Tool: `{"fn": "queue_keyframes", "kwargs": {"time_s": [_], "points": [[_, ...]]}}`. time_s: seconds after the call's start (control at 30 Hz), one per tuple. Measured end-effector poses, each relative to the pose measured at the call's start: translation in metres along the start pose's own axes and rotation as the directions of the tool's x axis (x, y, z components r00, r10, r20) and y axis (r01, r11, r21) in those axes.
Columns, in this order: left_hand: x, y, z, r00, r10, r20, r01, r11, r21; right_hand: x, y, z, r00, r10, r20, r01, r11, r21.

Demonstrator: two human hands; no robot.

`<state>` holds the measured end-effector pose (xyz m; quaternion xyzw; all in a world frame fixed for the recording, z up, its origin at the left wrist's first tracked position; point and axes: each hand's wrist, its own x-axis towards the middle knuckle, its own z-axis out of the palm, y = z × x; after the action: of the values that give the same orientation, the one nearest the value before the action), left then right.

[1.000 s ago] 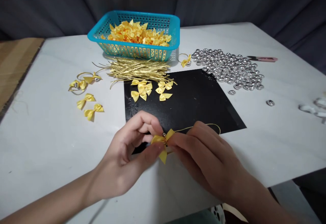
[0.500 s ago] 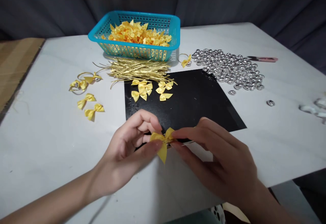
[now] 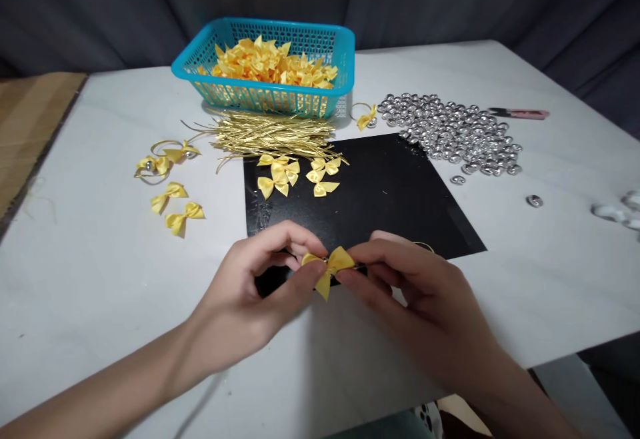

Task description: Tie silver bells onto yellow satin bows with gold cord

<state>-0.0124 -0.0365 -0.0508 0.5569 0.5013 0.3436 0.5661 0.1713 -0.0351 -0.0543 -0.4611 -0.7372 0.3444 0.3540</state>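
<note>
Low over the near edge of the black mat [image 3: 370, 192], a yellow ribbon bow [image 3: 334, 264] is held between both hands. My left hand [image 3: 265, 286] pinches its left loop between thumb and fingers. The thumb and index finger of my right hand [image 3: 415, 292] close at the bow's right side. A small shiny silver bit shows behind the bow, mostly covered. A thin gold cord [image 3: 424, 245] curves out behind my right hand; where its ends run is hidden. Several loose yellow bows [image 3: 279, 174] lie at the mat's far edge.
Behind the mat lie a bundle of gold cords [image 3: 273, 134] and a blue basket [image 3: 263, 89] of yellow bows. Silver bells [image 3: 450, 129] are heaped at right, near pink-handled pliers [image 3: 523, 114]. Bows with cord loops and bells [image 3: 155, 164] sit at left.
Both hands have shifted slightly up and the bow has turned to face me more. My right fingers are more curled, and a curve of gold cord now shows behind them.
</note>
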Motion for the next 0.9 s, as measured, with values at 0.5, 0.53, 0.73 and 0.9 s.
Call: {"fn": "queue_keyframes", "kwargs": {"time_s": [0.5,0.53,0.73,0.9], "points": [[0.0018,0.0062,-0.0052,0.958,0.286,0.02,-0.27,0.877,0.399,-0.0031,-0.0001,0.0006,0.999,0.047,0.018,-0.048,0.999,0.014],[0.0018,0.0059,-0.005,0.955,0.295,0.017,-0.277,0.876,0.394,-0.0031,-0.0001,0.0006,0.999,0.049,0.015,-0.05,0.999,0.019],[0.0034,0.0065,-0.0045,0.959,0.281,0.033,-0.267,0.86,0.434,-0.0022,0.0,0.0015,0.998,0.064,0.019,-0.064,0.998,0.024],[0.0022,0.0067,-0.0043,0.975,0.221,0.012,-0.209,0.898,0.387,-0.0041,0.0018,0.0025,0.996,0.09,0.018,-0.091,0.994,0.067]]}}
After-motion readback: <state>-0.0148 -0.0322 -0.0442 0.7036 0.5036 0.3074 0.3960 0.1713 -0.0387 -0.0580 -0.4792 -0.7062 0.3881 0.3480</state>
